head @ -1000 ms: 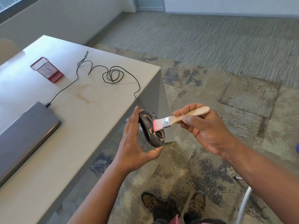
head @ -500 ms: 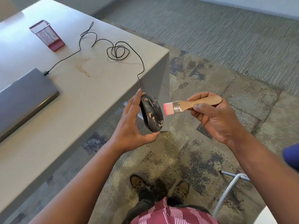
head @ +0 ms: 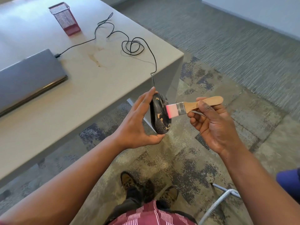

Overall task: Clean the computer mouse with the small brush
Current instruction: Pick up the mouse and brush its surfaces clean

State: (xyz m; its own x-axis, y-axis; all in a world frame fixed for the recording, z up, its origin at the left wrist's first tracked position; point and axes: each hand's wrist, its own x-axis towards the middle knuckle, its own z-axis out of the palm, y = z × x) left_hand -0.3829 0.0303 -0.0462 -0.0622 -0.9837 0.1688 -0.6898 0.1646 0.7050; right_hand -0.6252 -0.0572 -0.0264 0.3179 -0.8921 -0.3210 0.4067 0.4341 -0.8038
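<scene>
Tabletop: pale grey, matte, with a tan stain near its middle. Landmark throughout is the tabletop's near right corner.

Far left of that corner, a closed grey laptop lies flat. Behind it, toward the back edge, a red mesh pen cup stands upright. A black cable runs from the laptop's side, loops in a loose coil short of the corner, then drops over the edge.

Just off the corner, out over the floor, your left hand holds the computer mouse on edge, fingers curled behind it and thumb under its lower end. The mouse is black, flecked with tan debris.

Right of the mouse, your right hand pinches the wooden handle of the small brush, fingers closed round it. Pink bristles touch the mouse's upper face.

Below: patchy grey-and-tan carpet, with striped grey carpet farther from the corner, up to a white wall. Your shoes show on the carpet. A metal chair leg stands at the lower right.
</scene>
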